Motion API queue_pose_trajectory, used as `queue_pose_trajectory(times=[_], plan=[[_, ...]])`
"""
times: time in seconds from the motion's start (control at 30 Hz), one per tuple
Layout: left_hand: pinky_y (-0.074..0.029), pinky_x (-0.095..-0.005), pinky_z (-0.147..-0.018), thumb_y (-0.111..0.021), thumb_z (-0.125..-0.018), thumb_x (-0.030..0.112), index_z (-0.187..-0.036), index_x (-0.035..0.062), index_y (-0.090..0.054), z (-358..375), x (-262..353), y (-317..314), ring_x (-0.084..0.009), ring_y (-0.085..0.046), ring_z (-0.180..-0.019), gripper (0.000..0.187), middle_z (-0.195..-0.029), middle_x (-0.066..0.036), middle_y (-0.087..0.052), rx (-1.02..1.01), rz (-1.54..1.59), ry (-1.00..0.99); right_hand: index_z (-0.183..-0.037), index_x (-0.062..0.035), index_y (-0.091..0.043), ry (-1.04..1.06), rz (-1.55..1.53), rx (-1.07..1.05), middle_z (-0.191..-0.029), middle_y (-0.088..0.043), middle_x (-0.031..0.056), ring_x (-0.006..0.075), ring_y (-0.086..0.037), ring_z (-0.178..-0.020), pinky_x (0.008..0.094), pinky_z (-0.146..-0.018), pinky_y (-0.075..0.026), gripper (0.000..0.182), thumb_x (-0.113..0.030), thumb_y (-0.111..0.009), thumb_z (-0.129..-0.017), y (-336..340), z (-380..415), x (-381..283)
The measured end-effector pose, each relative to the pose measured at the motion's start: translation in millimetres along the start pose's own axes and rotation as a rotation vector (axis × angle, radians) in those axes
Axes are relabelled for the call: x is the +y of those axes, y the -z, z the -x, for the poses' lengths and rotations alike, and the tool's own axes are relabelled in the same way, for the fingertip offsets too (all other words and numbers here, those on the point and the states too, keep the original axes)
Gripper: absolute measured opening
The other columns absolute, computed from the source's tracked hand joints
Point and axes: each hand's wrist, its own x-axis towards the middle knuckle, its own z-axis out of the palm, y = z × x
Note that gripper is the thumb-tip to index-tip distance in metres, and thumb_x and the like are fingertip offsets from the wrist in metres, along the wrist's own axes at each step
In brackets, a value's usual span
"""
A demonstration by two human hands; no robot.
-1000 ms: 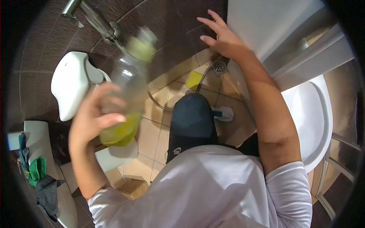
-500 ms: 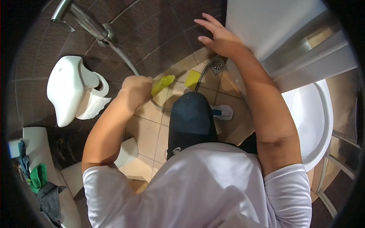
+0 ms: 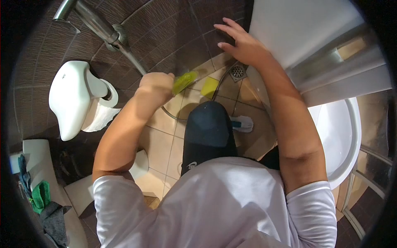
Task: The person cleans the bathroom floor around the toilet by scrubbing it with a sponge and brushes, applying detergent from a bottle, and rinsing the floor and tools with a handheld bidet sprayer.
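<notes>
My left hand is closed round a translucent yellow-green bottle, blurred by motion. The bottle points up and right, close to the dark tiled wall. My right hand is raised with its fingers spread and nothing in it, beside the edge of a white panel. A yellow sponge lies on the beige tiled floor below the bottle. To the right of my knee, a brush with white bristles and a blue part rests on the floor.
A metal sprayer hangs on the wall, its hose passing behind my left hand. A white toilet paper holder is at left, a green cloth lower. A floor drain sits in the corner; a white washbasin stands right.
My left hand has moved up and to the right with the bottle, nearer the wall. My right hand stays spread in nearly the same place.
</notes>
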Motion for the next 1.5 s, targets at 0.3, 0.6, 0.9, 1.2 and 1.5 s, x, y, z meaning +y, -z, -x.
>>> queue_pose_trajectory(times=[0.3,0.6,0.9,1.2,1.5], plan=[[-0.046,-0.0386,-0.064,-0.066,-0.069,0.028,-0.103,0.0051,-0.050,46.0,-4.5,-10.3,-0.0325,-0.059,-0.074,0.044,-0.079,-0.019,-0.059,0.325,0.271,0.038,-0.121,-0.0223,-0.042,0.018,-0.068,0.008,-0.133,-0.031,0.0101,0.0299,-0.055,-0.096,0.0389,-0.083,-0.044,0.048,-0.025,-0.060,-0.076,-2.1,-0.1,1.4],[-0.046,-0.0331,-0.068,-0.067,-0.073,0.026,-0.117,0.0071,-0.040,120.0,-1.4,-5.3,-0.0210,-0.059,-0.075,0.055,-0.094,-0.012,-0.058,0.563,1.169,0.275,-0.120,-0.0199,-0.044,0.009,-0.034,0.030,-0.134,-0.030,0.0107,0.0325,-0.043,-0.112,0.0382,-0.090,-0.041,0.047,-0.018,-0.061,-0.076,4.0,-0.5,-11.4],[-0.045,-0.0381,-0.081,-0.057,-0.081,0.016,-0.117,0.0060,-0.036,239.6,-19.5,94.6,-0.0259,-0.051,-0.099,0.042,-0.108,-0.012,-0.051,1.698,1.426,-0.104,-0.122,-0.0139,-0.043,-0.044,-0.102,-0.001,-0.137,-0.027,0.0082,0.0259,-0.042,-0.114,0.0331,-0.079,-0.044,0.047,-0.007,-0.057,-0.078,6.3,0.1,-9.8],[-0.044,-0.0385,-0.083,-0.058,-0.080,0.010,-0.108,0.0028,-0.030,336.0,-124.6,133.6,-0.0222,-0.052,-0.091,0.040,-0.105,-0.014,-0.046,2.410,0.676,0.413,-0.121,-0.0133,-0.043,-0.009,-0.107,0.003,-0.136,-0.026,0.0113,0.0310,-0.033,-0.121,0.0375,-0.097,-0.032,0.049,-0.008,-0.059,-0.074,5.4,-1.2,-6.2],[-0.033,-0.0468,-0.091,-0.056,-0.072,0.023,-0.123,0.0058,-0.024,438.8,-222.2,136.0,-0.0330,-0.030,-0.115,0.062,-0.122,-0.021,-0.025,1.863,-0.057,1.931,-0.121,-0.0107,-0.043,0.000,-0.112,-0.010,-0.136,-0.025,0.0139,0.0321,-0.030,-0.122,0.0368,-0.098,-0.029,0.049,-0.010,-0.058,-0.074,3.8,-1.7,-3.1]])
